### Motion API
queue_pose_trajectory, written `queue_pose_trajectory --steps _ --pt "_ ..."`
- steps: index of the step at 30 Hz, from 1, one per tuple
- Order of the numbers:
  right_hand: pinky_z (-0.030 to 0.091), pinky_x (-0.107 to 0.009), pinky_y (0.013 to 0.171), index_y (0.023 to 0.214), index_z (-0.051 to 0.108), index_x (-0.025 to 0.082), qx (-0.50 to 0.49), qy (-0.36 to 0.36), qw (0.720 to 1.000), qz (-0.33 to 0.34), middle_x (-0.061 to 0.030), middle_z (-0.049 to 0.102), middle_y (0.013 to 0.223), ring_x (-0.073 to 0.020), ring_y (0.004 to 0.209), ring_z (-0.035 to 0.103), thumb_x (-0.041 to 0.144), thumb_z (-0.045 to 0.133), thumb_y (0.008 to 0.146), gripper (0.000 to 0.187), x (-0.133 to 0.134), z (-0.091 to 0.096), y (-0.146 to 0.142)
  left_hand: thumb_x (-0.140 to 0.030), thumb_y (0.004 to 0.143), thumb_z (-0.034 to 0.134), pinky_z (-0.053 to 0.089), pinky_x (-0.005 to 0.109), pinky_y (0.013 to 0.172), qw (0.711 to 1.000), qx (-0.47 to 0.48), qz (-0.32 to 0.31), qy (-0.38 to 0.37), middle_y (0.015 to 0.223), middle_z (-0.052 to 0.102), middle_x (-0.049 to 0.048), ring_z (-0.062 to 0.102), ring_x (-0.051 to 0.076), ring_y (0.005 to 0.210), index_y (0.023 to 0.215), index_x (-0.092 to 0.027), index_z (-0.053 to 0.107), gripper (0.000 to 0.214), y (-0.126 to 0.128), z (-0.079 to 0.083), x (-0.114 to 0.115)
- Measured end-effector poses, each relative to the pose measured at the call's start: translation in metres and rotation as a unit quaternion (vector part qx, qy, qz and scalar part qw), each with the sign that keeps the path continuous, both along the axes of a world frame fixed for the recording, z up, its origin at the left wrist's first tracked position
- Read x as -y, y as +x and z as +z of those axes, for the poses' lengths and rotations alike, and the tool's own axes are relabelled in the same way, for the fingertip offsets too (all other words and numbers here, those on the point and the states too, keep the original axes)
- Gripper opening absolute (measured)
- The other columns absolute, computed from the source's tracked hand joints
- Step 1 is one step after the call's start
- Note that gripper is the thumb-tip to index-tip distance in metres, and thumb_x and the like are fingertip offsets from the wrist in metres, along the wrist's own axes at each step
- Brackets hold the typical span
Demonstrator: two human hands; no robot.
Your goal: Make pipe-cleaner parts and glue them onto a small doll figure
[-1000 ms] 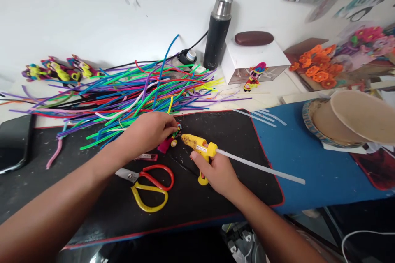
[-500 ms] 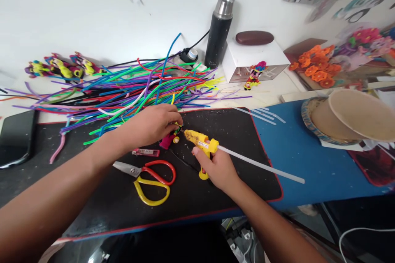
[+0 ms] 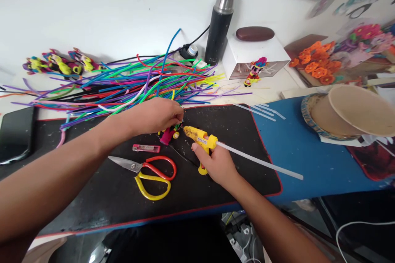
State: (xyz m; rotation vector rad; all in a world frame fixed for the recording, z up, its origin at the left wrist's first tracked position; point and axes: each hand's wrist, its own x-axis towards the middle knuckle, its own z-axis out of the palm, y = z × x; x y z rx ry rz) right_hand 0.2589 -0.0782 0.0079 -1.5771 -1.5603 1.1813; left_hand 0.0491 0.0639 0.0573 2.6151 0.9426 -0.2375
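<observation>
My left hand (image 3: 156, 116) is closed on a small pink, yellow and green pipe-cleaner figure (image 3: 169, 134) held against the black mat (image 3: 234, 160). My right hand (image 3: 216, 163) grips a yellow glue gun (image 3: 200, 140) by its handle. The gun's nozzle points left and nearly touches the figure. A long clear glue stick (image 3: 259, 161) juts out of the back of the gun to the right.
Red-and-yellow scissors (image 3: 148, 172) and a small red lighter (image 3: 146, 148) lie on the mat. A heap of coloured pipe cleaners (image 3: 123, 86) lies behind, with finished figures (image 3: 58, 63), a black flask (image 3: 219, 26), a white box (image 3: 256, 57), a phone (image 3: 15, 133) and paper plates (image 3: 348, 115).
Both hands with the figure and glue gun have stayed together; the view has tilted slightly, shifting everything a little upward in the picture.
</observation>
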Motion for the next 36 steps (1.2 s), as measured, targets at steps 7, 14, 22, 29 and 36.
queue_pose_trajectory --steps 7,14,22,29,36 --pt "0.043 -0.026 0.058 0.078 0.066 0.019 0.009 -0.006 1.0 -0.006 -0.002 0.065 0.067 -0.0186 0.062 0.061 0.047 0.056 0.095 0.035 0.0 -0.003 -0.002 -0.027 0.094 0.052 0.046 0.03 0.074 1.0 -0.019 0.004 -0.005 0.099 0.078 0.0036 0.07 0.021 0.086 0.1 -0.024 0.075 0.024 0.002 0.001 -0.004" --pt "0.041 -0.026 0.057 0.071 0.06 0.02 0.031 0.006 0.999 -0.009 -0.0006 0.061 0.061 -0.0175 0.058 0.059 0.047 0.055 0.095 0.036 -0.001 -0.006 -0.004 -0.029 0.093 0.053 0.045 0.028 0.072 0.999 -0.006 0.021 -0.033 0.095 0.078 0.0026 0.069 0.018 0.078 0.101 -0.023 0.076 0.025 0.001 0.001 -0.005" --pt "0.034 -0.025 0.051 0.064 0.049 0.022 0.038 0.012 0.999 -0.016 0.0026 0.05 0.054 -0.0145 0.052 0.05 0.047 0.054 0.094 0.039 -0.003 -0.004 -0.008 -0.032 0.092 0.054 0.044 0.027 0.07 0.999 0.007 0.035 -0.037 0.09 0.078 0.0013 0.068 0.017 0.073 0.1 -0.023 0.077 0.026 -0.002 -0.002 -0.008" --pt "0.034 -0.025 0.051 0.062 0.048 0.023 0.041 0.005 0.999 -0.014 0.0031 0.048 0.051 -0.0142 0.049 0.049 0.045 0.054 0.094 0.04 -0.004 -0.004 -0.011 -0.034 0.093 0.055 0.044 0.027 0.068 0.997 0.021 0.043 -0.056 0.088 0.078 0.0012 0.068 0.017 0.071 0.1 -0.023 0.077 0.026 -0.003 -0.003 -0.01" --pt "0.034 -0.026 0.051 0.061 0.048 0.023 0.053 0.001 0.998 -0.018 0.0025 0.05 0.051 -0.0144 0.049 0.051 0.045 0.054 0.094 0.041 -0.006 -0.001 -0.013 -0.034 0.092 0.055 0.044 0.027 0.067 0.997 0.018 0.05 -0.061 0.087 0.078 0.0016 0.068 0.017 0.071 0.1 -0.022 0.078 0.026 -0.003 -0.001 -0.009"
